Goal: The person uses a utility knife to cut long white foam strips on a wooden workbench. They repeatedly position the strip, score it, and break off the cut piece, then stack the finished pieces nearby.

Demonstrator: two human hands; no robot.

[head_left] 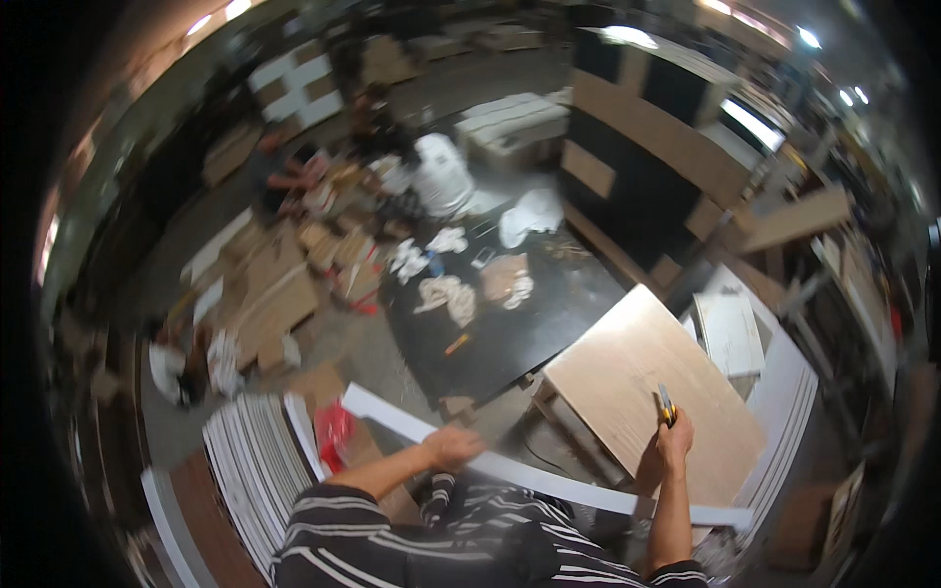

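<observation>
My left hand (454, 448) is closed around the long white strip (549, 480), which lies across in front of my body. My right hand (674, 443) grips a yellow-and-black utility knife (668, 406), its blade pointing away from me. The knife is over a light plywood board (627, 363) on a low stand at the right. At its right end, the white strip passes beneath my right forearm, near the board's close edge.
A dark tabletop (549, 343) beyond carries gloves, rags and an orange-handled tool (457, 344). White panels (250, 470) stand stacked at left, beside a red plastic bag (334, 434). Flattened cardboard (270, 294) and two people sit farther left. A wrapped dark stack (647, 147) rises at far right.
</observation>
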